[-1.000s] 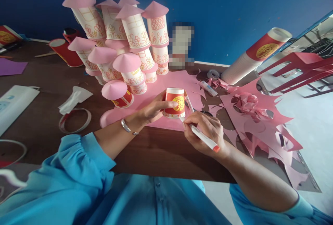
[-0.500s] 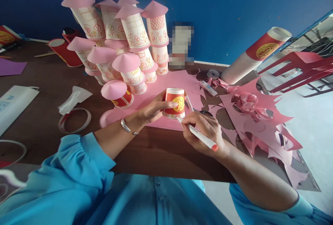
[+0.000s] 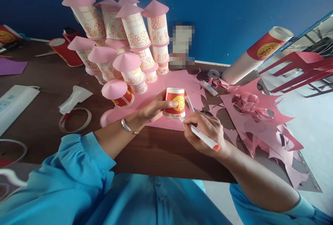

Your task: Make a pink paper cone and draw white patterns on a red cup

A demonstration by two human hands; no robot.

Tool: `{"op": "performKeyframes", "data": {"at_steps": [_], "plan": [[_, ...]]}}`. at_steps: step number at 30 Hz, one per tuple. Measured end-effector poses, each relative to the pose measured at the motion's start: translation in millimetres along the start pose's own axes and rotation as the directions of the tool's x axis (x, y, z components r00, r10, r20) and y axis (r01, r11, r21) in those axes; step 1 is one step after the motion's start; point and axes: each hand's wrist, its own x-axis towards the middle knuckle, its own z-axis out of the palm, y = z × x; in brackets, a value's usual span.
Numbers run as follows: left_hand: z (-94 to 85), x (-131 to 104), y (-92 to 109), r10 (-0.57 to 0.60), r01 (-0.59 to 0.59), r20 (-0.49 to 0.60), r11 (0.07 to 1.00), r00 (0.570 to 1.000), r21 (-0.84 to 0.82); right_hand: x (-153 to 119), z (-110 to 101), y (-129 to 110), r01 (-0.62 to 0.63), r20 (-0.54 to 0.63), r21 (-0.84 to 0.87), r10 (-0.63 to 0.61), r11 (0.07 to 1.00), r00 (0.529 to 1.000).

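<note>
My left hand (image 3: 156, 107) is closed around a red and white paper cup (image 3: 170, 97) with a yellow emblem, its thumb across the front. Small drawings run along the cup's lower white band. In my right hand (image 3: 204, 129) is a white marker (image 3: 201, 135) with a red end, its tip at the cup's bottom edge. Another white pen-like stick (image 3: 189, 102) shows just behind the cup on the right. Beyond my left hand stand stacked paper-cup towers (image 3: 135, 30) with pink cone roofs and drawn flowers. A shorter red cup (image 3: 122, 99) with a pink cone stands closest.
Pink paper (image 3: 177, 79) lies under the towers. Cut pink scraps (image 3: 255, 114) cover the right side, near a tall stack of paper cups (image 3: 241, 61). Tape rolls (image 3: 75, 131), a crumpled tissue (image 3: 75, 99) and a white box (image 3: 18, 105) lie left. A blue wall (image 3: 213, 16) rises behind.
The marker and my right hand have shifted very slightly to the right along the cup's lower edge. My left hand keeps its hold on the cup.
</note>
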Motion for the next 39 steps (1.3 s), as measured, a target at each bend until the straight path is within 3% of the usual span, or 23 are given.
{"op": "performKeyframes", "data": {"at_steps": [14, 22, 28, 35, 39], "plan": [[-0.2, 2.3, 1.3, -0.001, -0.002, 0.057, 0.998, 0.998, 0.056, 2.7, -6.5, 0.2, -0.104, 0.088, 0.057, 0.099, 0.993, 0.991], [-2.9, 1.6, -2.5, 0.048, -0.048, -0.004, 0.995, 0.999, -0.085, 6.5, -14.9, -3.0, -0.086, -0.032, 0.136, 0.091, 0.987, 0.995], [-6.0, 3.7, -2.5, 0.01, -0.012, -0.013, 0.984, 1.0, -0.178, 1.1, -6.9, 2.8, -0.076, -0.123, 0.12, 0.091, 0.99, 0.988], [-9.1, 5.9, -9.6, 0.061, -0.076, -0.07, 0.97, 0.996, -0.232, -1.9, -0.5, 4.1, -0.054, -0.116, 0.06, 0.061, 0.997, 0.991], [-6.1, 4.4, -8.0, 0.058, -0.067, -0.058, 0.983, 0.997, -0.17, -2.0, 1.0, 3.5, -0.013, -0.103, 0.077, 0.021, 0.997, 0.994]]}}
